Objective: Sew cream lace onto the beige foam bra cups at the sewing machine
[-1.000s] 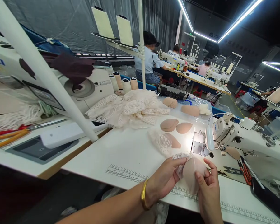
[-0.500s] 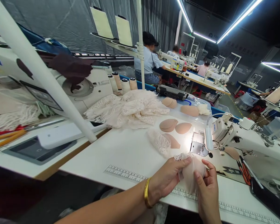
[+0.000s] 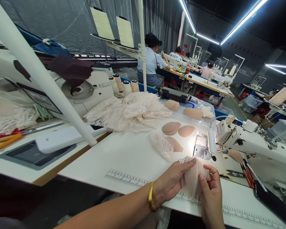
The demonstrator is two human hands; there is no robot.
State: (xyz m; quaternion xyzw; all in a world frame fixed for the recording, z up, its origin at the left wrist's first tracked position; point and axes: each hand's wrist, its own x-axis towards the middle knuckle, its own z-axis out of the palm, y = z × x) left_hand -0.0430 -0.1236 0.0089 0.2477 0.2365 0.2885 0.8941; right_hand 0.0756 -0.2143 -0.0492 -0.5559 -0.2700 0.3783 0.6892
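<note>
- The left hand (image 3: 169, 181) reaches in from the near left, a gold bangle (image 3: 151, 196) at its wrist; the thumb lies extended along the top of the held pale cloth (image 3: 192, 180), pinching its far left edge against fingers partly hidden beneath.
- The right hand (image 3: 211, 194) stands fairly upright on the cloth's right side, thumb pressing its front, the other fingers bent behind and beside it; their exact grip cannot be told.
- That cloth is between both hands, above the table's near edge and just nearer than the needle plate (image 3: 200, 152); it is thin, sheer and softly creased, with white lace showing by the left thumb.
- Farther off lie smooth beige teardrop pieces, one single (image 3: 186, 131) beside a layered stack (image 3: 171, 128); nearer, openwork lace (image 3: 162, 146) partly covers another.
- A rumpled cream lace heap (image 3: 131, 111) fills the far left.
- The table (image 3: 92, 163) is smooth and white, with a printed ruler scale (image 3: 125, 178) along the near side.
- To the right stand a lamp-lit white sewing machine (image 3: 259, 143) and orange-handled scissors (image 3: 248, 176).
- Far off, a person in light blue (image 3: 151, 62) sits at another machine before a grey curtain (image 3: 119, 16).
</note>
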